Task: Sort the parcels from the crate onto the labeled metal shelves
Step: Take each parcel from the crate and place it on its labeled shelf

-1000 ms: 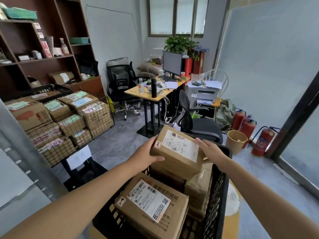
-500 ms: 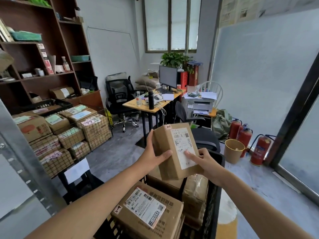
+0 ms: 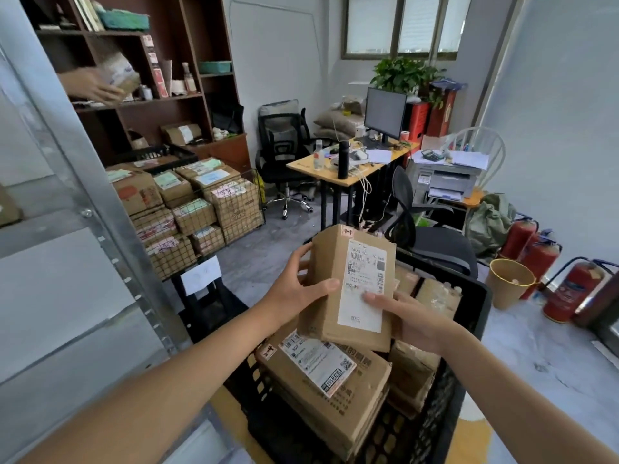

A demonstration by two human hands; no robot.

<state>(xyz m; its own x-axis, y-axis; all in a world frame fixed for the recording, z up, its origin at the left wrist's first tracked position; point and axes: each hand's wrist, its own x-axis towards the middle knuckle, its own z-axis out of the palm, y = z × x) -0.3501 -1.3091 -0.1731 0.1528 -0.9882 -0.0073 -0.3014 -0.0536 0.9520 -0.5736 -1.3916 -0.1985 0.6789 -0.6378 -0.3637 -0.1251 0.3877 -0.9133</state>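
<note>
Galvanised metal shelving [image 3: 77, 209] fills the left edge of the view, its slotted upright slanting across pale shelf panels. Past it, high up, a second person's hand [image 3: 88, 88] holds a small, blurred parcel [image 3: 119, 70] in front of a dark wooden bookcase [image 3: 160, 115]. Below the bookcase, a wire cage [image 3: 234, 209] is stacked with labelled cardboard boxes.

Toward the middle, the left hand [image 3: 294, 291] grips the left edge of a brown cardboard parcel [image 3: 326, 262], with the thumb laid across the front face and the fingers wrapped round the back. This box is held upright, slightly tilted, in the air above the black plastic crate [image 3: 472, 316]. Its white shipping label [image 3: 365, 286] faces the camera. The right hand [image 3: 412, 318] holds the lower right corner, thumb pressed flat on the label and the other fingers hidden behind the cardboard.

Beneath it, a larger flat box [image 3: 365, 386] with its own label lies on top of the pile at the crate's left side. More taped packages [image 3: 435, 296] sit along the crate's right wall and far-right corner.

Behind the crate stand a wooden desk [image 3: 301, 166] with a monitor [image 3: 385, 113], a black office chair [image 3: 435, 242] and a printer [image 3: 449, 182]. At the right, a tan waste bin [image 3: 502, 296] sits beside red fire extinguishers [image 3: 572, 293] by the wall.
</note>
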